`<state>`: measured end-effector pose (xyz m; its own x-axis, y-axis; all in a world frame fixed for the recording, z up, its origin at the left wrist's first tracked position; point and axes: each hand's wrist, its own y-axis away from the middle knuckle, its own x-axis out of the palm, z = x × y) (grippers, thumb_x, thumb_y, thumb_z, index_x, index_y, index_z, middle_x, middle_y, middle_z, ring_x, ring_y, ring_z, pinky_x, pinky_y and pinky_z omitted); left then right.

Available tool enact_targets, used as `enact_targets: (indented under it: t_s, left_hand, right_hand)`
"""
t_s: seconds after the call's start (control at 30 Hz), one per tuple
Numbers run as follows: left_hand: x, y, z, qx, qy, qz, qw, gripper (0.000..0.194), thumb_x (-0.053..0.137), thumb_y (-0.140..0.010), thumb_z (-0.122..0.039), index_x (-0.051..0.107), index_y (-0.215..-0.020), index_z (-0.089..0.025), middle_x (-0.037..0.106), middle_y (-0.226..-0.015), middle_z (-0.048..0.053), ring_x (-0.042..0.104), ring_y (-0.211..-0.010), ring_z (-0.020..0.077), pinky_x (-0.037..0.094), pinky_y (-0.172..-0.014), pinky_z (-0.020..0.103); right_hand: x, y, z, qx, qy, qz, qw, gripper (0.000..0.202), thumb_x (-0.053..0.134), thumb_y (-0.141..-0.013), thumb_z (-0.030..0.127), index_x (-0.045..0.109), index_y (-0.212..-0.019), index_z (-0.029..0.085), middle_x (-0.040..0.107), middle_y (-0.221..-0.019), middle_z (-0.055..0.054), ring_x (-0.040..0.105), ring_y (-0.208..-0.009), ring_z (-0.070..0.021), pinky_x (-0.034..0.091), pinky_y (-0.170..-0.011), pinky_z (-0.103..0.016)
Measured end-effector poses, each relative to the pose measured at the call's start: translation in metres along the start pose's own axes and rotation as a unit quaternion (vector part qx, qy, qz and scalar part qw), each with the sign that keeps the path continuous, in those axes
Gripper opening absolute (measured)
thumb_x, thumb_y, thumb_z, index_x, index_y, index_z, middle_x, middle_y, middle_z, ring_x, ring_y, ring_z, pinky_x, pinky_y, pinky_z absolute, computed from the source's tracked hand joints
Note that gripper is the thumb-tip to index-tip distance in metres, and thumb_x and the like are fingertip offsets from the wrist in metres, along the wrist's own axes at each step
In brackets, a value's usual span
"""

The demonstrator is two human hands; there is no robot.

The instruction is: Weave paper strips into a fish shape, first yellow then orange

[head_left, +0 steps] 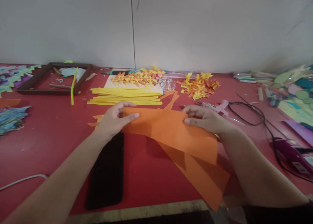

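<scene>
An orange paper sheet (168, 126) is held up by its upper edge between my two hands. My left hand (117, 119) pinches its left end, thumb on the near face. Toward the right end, my right hand (204, 118) grips the same edge between thumb and fingers. The sheet bends and droops at the lower right. Under it, a second orange piece (200, 175) slants down to the right across the red table (141, 178), its tip over the front edge. Yellow paper strips (127, 97) lie just behind the held sheet.
A black phone (107, 171) lies below my left forearm. Farther back are a brown frame (46, 92), woven yellow-orange paper (137, 77) and a folded-paper pile (198, 87). A black cable (265, 123), pink glue gun (222, 107) and magenta device (290, 155) are at right.
</scene>
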<state>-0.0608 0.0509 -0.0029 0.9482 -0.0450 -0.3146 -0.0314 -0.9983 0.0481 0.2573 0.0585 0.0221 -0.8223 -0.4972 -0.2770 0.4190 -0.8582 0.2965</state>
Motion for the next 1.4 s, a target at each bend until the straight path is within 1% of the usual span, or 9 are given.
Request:
enact_targets:
  t_s: [0.17,0.4,0.5,0.67,1.03,1.17,1.23,1.33,1.4]
  left_hand:
    - [0.000,0.003,-0.004,0.006,0.000,0.040,0.999,0.035,0.072,-0.074,-0.047,0.066,-0.092,-0.018,0.073,-0.095,0.006,0.068,-0.085,0.0232,0.052,-0.071,0.030]
    - [0.010,0.009,-0.008,0.009,-0.127,0.118,0.985,0.027,0.066,-0.078,-0.044,0.063,-0.089,-0.019,0.071,-0.092,0.003,0.068,-0.076,0.0203,0.050,-0.070,0.030]
    - [0.016,0.011,-0.008,0.008,-0.104,0.116,0.988,0.027,0.066,-0.079,-0.043,0.062,-0.089,-0.019,0.070,-0.093,0.004,0.068,-0.078,0.0212,0.050,-0.071,0.031]
    - [0.022,0.015,-0.010,-0.002,-0.030,0.109,0.994,0.029,0.065,-0.080,-0.044,0.061,-0.092,-0.018,0.071,-0.096,0.007,0.068,-0.083,0.0224,0.052,-0.072,0.033]
    - [0.021,0.019,-0.014,0.049,-0.113,0.120,0.985,0.024,0.058,-0.085,-0.040,0.062,-0.096,-0.019,0.070,-0.102,0.007,0.067,-0.091,0.0231,0.053,-0.081,0.036]
    - [0.003,0.028,-0.020,0.100,-0.265,0.104,0.953,0.031,0.051,-0.088,-0.040,0.060,-0.111,-0.021,0.066,-0.117,0.009,0.064,-0.102,0.0257,0.051,-0.090,0.039]
    - [-0.006,0.040,-0.021,0.127,-0.416,0.063,0.898,0.042,0.051,-0.086,-0.039,0.057,-0.122,-0.016,0.060,-0.126,0.015,0.056,-0.116,0.0341,0.044,-0.099,0.049]
    - [-0.011,0.064,-0.021,0.037,-0.582,0.057,0.810,0.057,0.053,-0.078,-0.040,0.055,-0.124,-0.007,0.051,-0.131,0.026,0.046,-0.120,0.0487,0.045,-0.089,0.061]
    - [-0.006,0.078,-0.021,0.013,-0.603,0.078,0.793,0.063,0.049,-0.077,-0.038,0.048,-0.132,-0.007,0.048,-0.133,0.025,0.046,-0.119,0.0477,0.048,-0.085,0.059]
  right_hand:
    - [-0.018,0.004,0.006,0.038,0.232,-0.049,0.971,0.037,0.060,-0.079,0.054,0.058,-0.096,0.021,0.065,-0.068,0.001,0.054,-0.053,-0.0136,0.038,-0.051,-0.025]
    - [-0.011,0.001,-0.005,-0.052,0.495,-0.149,0.854,0.018,0.056,-0.083,0.037,0.061,-0.079,0.020,0.067,-0.086,-0.009,0.063,-0.087,-0.0289,0.045,-0.079,-0.043]
    - [0.023,0.003,-0.003,-0.158,0.452,-0.125,0.869,0.039,0.059,-0.084,0.053,0.061,-0.102,0.019,0.063,-0.115,-0.014,0.057,-0.113,-0.0307,0.043,-0.097,-0.046]
    - [0.074,0.006,0.003,-0.249,0.456,-0.013,0.854,0.101,0.073,-0.061,0.070,0.036,-0.141,0.021,0.028,-0.155,-0.016,0.025,-0.143,-0.0349,0.031,-0.112,-0.052]
    - [0.069,0.012,0.006,-0.256,0.438,-0.021,0.862,0.062,0.067,-0.075,0.061,0.056,-0.122,0.023,0.043,-0.139,-0.015,0.043,-0.126,-0.0354,0.036,-0.102,-0.057]
    - [0.071,0.010,0.003,-0.248,0.443,-0.008,0.862,0.058,0.064,-0.075,0.065,0.062,-0.116,0.023,0.046,-0.136,-0.016,0.044,-0.122,-0.0360,0.035,-0.101,-0.057]
    - [0.071,0.008,0.000,-0.250,0.450,-0.005,0.857,0.060,0.063,-0.075,0.066,0.062,-0.115,0.022,0.048,-0.134,-0.016,0.044,-0.120,-0.0359,0.035,-0.101,-0.057]
    - [0.071,0.005,-0.004,-0.257,0.460,-0.006,0.850,0.062,0.063,-0.074,0.067,0.062,-0.115,0.021,0.050,-0.130,-0.016,0.045,-0.118,-0.0351,0.035,-0.102,-0.056]
    - [0.071,0.005,-0.005,-0.261,0.464,-0.006,0.846,0.063,0.062,-0.074,0.068,0.061,-0.115,0.020,0.050,-0.130,-0.016,0.044,-0.119,-0.0353,0.034,-0.103,-0.055]
